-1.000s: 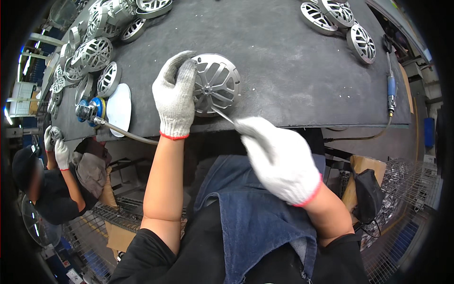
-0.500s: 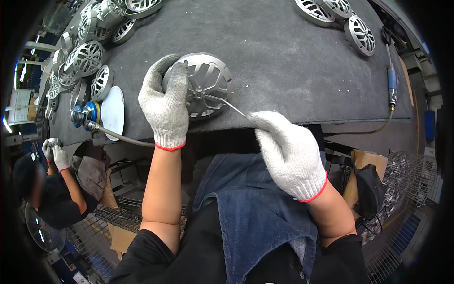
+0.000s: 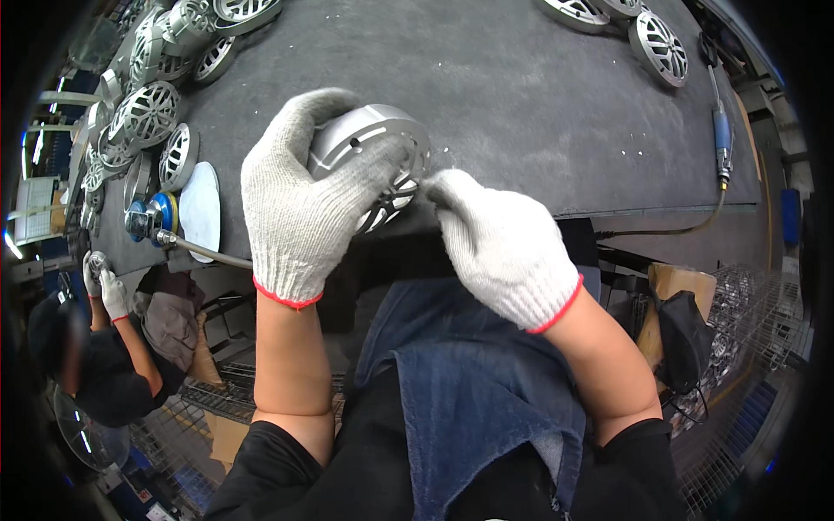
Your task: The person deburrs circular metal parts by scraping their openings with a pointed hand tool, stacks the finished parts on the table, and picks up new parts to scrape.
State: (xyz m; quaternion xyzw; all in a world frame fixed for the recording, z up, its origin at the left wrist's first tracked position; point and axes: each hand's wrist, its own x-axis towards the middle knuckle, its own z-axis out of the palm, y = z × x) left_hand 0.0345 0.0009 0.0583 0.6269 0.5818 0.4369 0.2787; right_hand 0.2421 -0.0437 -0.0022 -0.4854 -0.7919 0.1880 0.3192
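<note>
Fingers (image 3: pixel 323 102) of the gloved left hand (image 3: pixel 285 204) are closed on a silver slotted disc (image 3: pixel 375 123), centre of the frame. They curl round its upper left edge, while the thumb lies across its near side, so that the disc sits between them. The disc is tilted: its side wall shows above the thumb and part of the slotted face below it.

Gloved right hand (image 3: pixel 508 243), right of centre, has its fingertips drawn close together just beside the disc's lower right edge. Whether they hold anything, or touch the disc, cannot be told.

Denim apron (image 3: pixel 473 365) noted at lower centre. Dark grey table (image 3: pixel 539 113) extends behind both hands. At left on the table stands a blue-and-yellow sander (image 3: pixel 159 217) with a hose (image 3: pixel 215 254) running toward the left wrist; a pale oval sheet (image 3: pixel 201 207) lies just beside it.

Farther off, similar discs (image 3: pixel 149 113) are heaped at upper left, with more discs (image 3: pixel 660 50) at upper right. Slim blue tool (image 3: pixel 722 139) lies near the table's right edge.

At lower left, a co-worker (image 3: pixel 104 373) in dark clothing holds a round metal piece (image 3: pixel 100 260) in gloved hands.
</note>
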